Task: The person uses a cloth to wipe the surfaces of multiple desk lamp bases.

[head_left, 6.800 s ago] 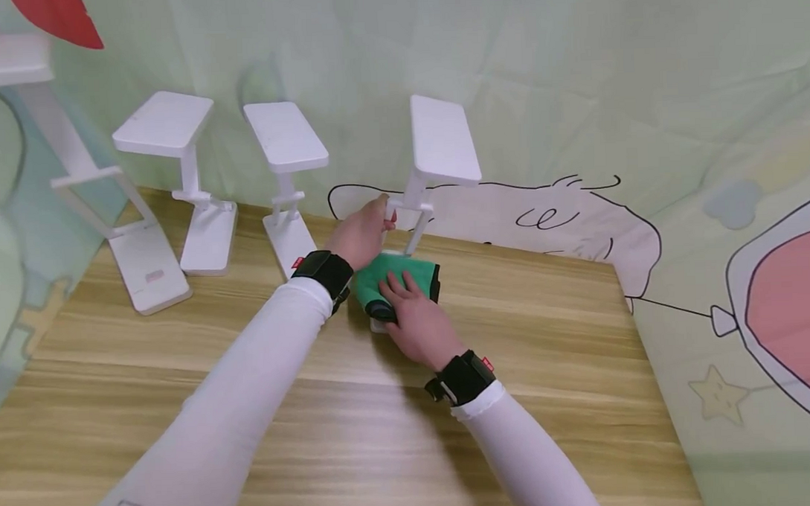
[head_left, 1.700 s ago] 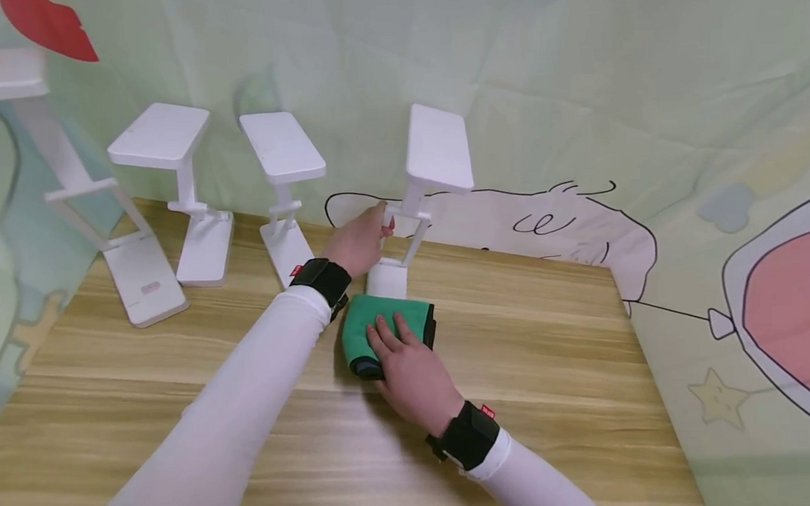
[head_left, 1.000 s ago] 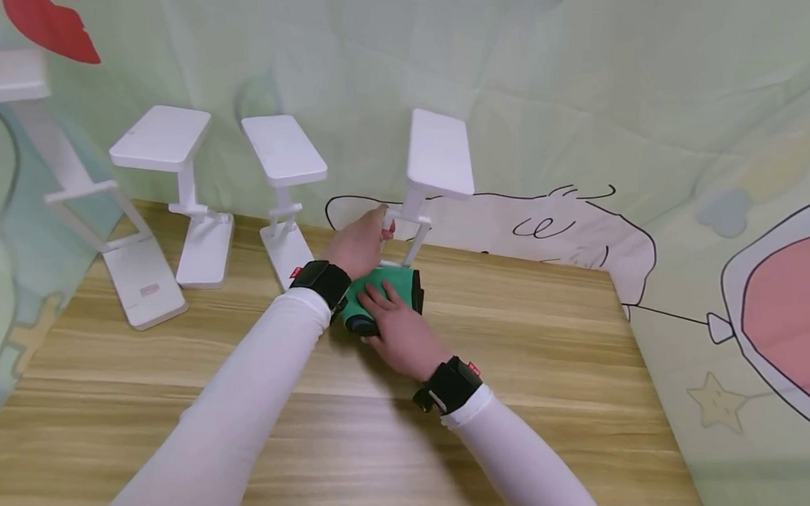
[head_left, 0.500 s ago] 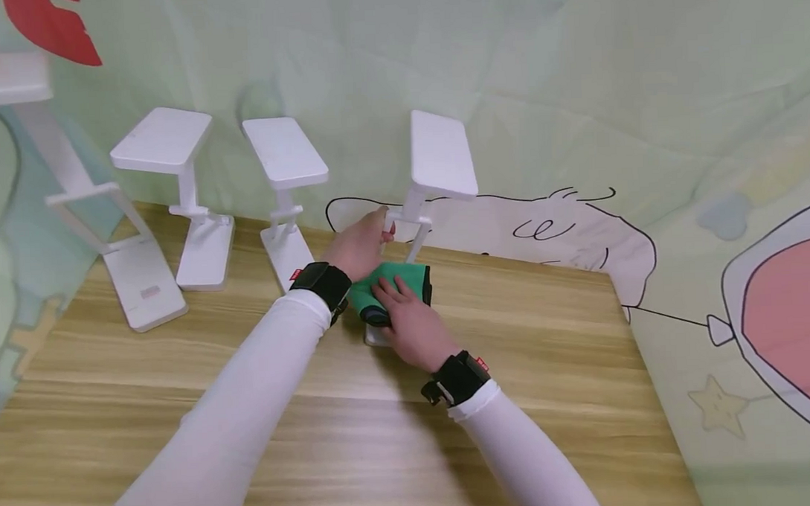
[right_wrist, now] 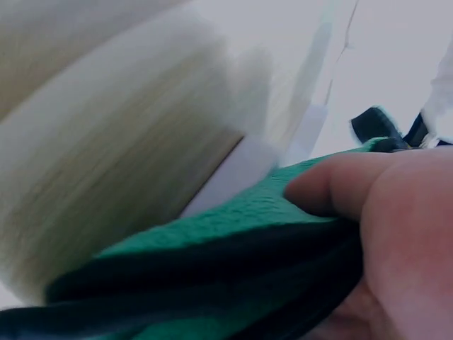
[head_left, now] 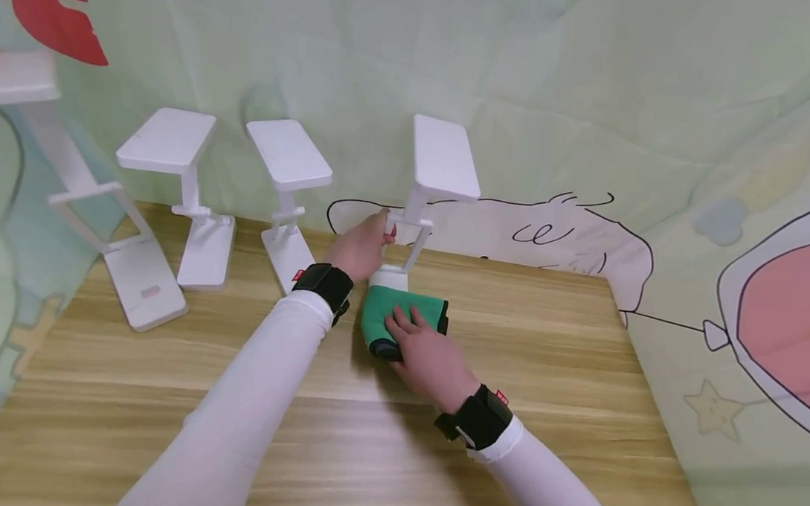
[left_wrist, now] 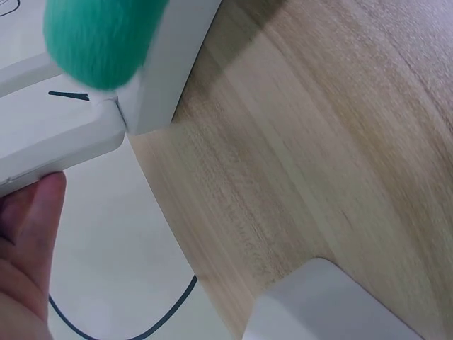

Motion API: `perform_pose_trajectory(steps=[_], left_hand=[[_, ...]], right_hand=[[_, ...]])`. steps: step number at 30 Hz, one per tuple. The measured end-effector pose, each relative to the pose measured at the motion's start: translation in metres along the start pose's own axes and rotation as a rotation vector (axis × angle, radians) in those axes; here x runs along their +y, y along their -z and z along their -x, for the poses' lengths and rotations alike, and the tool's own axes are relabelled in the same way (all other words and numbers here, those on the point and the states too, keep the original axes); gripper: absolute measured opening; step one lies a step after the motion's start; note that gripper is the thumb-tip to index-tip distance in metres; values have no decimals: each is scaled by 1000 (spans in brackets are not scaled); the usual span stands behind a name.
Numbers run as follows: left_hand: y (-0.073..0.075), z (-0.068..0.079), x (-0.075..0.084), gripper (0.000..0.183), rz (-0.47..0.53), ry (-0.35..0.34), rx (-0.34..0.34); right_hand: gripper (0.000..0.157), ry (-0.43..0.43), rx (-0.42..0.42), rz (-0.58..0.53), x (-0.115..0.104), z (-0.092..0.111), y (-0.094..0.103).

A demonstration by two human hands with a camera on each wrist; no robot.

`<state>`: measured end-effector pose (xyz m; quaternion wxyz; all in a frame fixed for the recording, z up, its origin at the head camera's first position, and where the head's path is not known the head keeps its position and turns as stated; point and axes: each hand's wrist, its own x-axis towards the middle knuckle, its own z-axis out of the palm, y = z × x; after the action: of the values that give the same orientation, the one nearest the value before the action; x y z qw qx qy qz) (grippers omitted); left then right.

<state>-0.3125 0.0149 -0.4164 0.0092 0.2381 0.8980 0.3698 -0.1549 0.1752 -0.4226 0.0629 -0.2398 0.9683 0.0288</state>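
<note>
My left hand (head_left: 358, 247) grips the hinged arm of a white folding desk lamp (head_left: 445, 155), the rightmost in the row. In the left wrist view, its thumb and fingers close on the pale lamp frame (left_wrist: 64, 145). My right hand (head_left: 435, 360) holds a folded green cloth (head_left: 397, 313) with black edging over the lamp's base, fingers spread on top. The base's back end shows behind the cloth, while its front is hidden. In the right wrist view, the cloth's dark edges (right_wrist: 205, 265) lie between thumb and fingers.
Three more white desk lamps stand to the left: one close by (head_left: 289, 156), one farther along (head_left: 170, 142), and a taller one (head_left: 145, 284) at the far left. A printed fabric backdrop (head_left: 573, 91) rises behind and beside the wooden table (head_left: 514, 316).
The right hand has drawn the cloth back and forth along the lamp's base; since half a second ago it moved toward the front, baring the base's back end. The left hand kept its grip.
</note>
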Motion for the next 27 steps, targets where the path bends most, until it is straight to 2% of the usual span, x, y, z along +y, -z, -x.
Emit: perform_pose_trajectory(steps=[5, 9, 20, 23, 27], left_hand=[[1, -2, 1, 24, 14, 12, -8], [-1, -3, -3, 24, -8, 8, -9], [-3, 0, -2, 15, -9, 10, -18], [-4, 0, -2, 17, -25, 12, -18], [-3, -1, -2, 23, -20, 24, -17]], right_hand=[[61, 27, -13, 6, -9, 10, 3], [61, 85, -17, 4, -15, 15, 3], [64, 206, -23, 16, -29, 10, 1], [63, 232, -22, -18, -28, 4, -1], [60, 198, -14, -143, -22, -9, -4]])
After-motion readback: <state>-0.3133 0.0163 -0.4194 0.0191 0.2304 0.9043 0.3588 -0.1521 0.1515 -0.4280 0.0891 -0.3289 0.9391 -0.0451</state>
